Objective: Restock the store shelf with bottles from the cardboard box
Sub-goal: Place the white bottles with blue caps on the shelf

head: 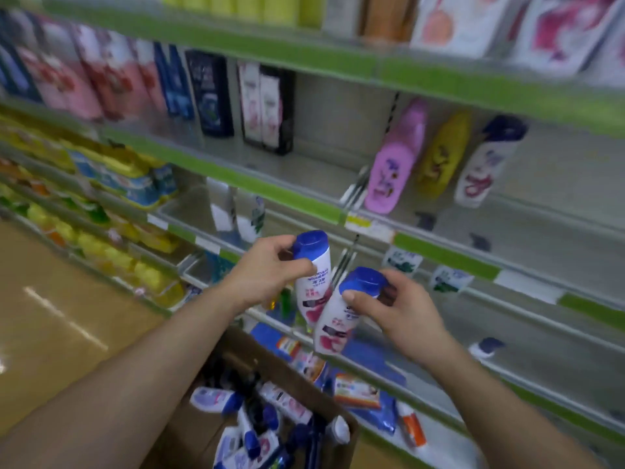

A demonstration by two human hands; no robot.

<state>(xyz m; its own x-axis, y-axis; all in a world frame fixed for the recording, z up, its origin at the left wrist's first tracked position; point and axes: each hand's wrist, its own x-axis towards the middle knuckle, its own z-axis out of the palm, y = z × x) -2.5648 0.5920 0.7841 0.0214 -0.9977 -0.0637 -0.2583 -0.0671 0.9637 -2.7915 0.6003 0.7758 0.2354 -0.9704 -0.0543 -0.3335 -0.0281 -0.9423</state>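
My left hand [267, 270] grips a white shampoo bottle with a blue cap [313, 282] near its top. Beside it, my right hand [399, 309] holds a second white bottle with a blue cap [334, 324], tilted so that its base points down and left. Both bottles hang in the air in front of the green-edged store shelf [304, 201]. Below my arms stands the open cardboard box [257, 353], with several more white and blue bottles [216, 399] lying loose inside.
On the middle shelf stand a pink bottle [392, 164], a yellow bottle [439, 154] and a white bottle with a dark cap [487, 164], with bare shelf around them. Boxed goods [209, 93] fill the left. Small packets [355, 390] lie on the low shelf. Brown floor lies at left.
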